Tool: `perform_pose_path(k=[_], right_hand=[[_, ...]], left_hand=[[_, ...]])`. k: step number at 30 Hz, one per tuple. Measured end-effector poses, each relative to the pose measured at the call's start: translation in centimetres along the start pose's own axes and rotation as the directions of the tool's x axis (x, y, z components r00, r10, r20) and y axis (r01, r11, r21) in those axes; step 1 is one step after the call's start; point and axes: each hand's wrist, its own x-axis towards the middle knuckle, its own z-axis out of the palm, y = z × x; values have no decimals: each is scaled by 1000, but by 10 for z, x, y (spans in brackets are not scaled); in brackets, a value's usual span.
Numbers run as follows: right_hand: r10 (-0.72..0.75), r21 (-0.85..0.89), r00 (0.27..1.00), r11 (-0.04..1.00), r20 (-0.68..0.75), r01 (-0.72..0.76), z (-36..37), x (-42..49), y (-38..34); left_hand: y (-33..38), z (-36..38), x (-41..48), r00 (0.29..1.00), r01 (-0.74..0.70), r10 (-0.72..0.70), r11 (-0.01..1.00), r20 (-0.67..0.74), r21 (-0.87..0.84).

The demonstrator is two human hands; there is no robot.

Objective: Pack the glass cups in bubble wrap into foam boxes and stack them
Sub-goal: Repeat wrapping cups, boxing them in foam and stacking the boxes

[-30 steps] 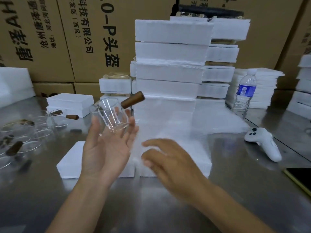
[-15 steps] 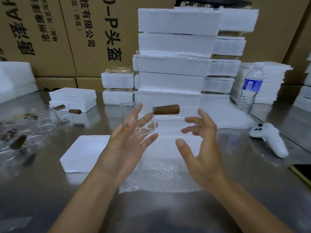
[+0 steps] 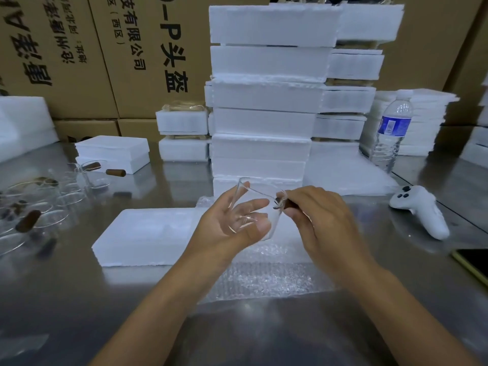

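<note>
The left hand (image 3: pixel 232 228) holds the empty glass cup (image 3: pixel 253 207), and the right hand (image 3: pixel 322 220) pinches its brown handle (image 3: pixel 284 206) (just above the bubble wrap (image 3: pixel 264 281)). Far behind the hands, a cardboard box (image 3: pixel 148 48) reads "P头盔".

Dim, cool overhead light glares off the steel table (image 3: pixel 79 299); soft focus, edges bowed.

Steel table (image 3: pixel 277 339) against stacked cartons (image 3: pixel 79 62)
Brown cartons with black print rise as a wall far behind the left hand (image 3: pixel 229 225). Right of the right hand (image 3: pixel 319 217) a white controller (image 3: pixel 420 212) lies on the dull, reflecting metal, a bottle (image 3: pixel 390 130) beyond it, a phone (image 3: pixel 472 262) at the edge.
</note>
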Motion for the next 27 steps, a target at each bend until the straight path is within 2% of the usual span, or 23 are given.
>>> perform_pose_path(k=[3,6,8,10,12,14,18,22,24,27], right_hand=[[29,-35,994,999,-103,-33,-5,3,4],[209,73,954,977,-215,-198,-12,4,14],[355,217,905,927,-236,-307,-16,5,19],[494,334,842,848,-219,-411,-18,5,22],[593,421,787,765,-169,-486,-16,6,22],[633,447,765,722,-120,-528,-15,6,21],[635,468,770,700,-62,-540,-14,7,19],[625,545,780,665,-31,-511,-13,7,18],[621,588,784,642,-21,-492,-12,7,19],[595,630,804,623,2,-463,-12,8,21]], left_hand=[[-3,4,-1,997,29,-24,996,-68,80],[-9,7,-3,988,57,-1,935,-157,351],[-17,8,-4,982,22,108,757,-158,653],[-22,9,-4,976,-18,188,570,-109,821],[-24,10,-4,981,-32,184,485,-66,874],[-24,9,-4,987,-42,159,455,-34,890],[-25,5,-5,992,-73,123,454,18,888],[-23,7,-5,978,-98,210,512,-14,853],[-22,6,-4,959,-81,269,570,-92,818],[-18,1,-2,916,-49,305,732,-262,680]])
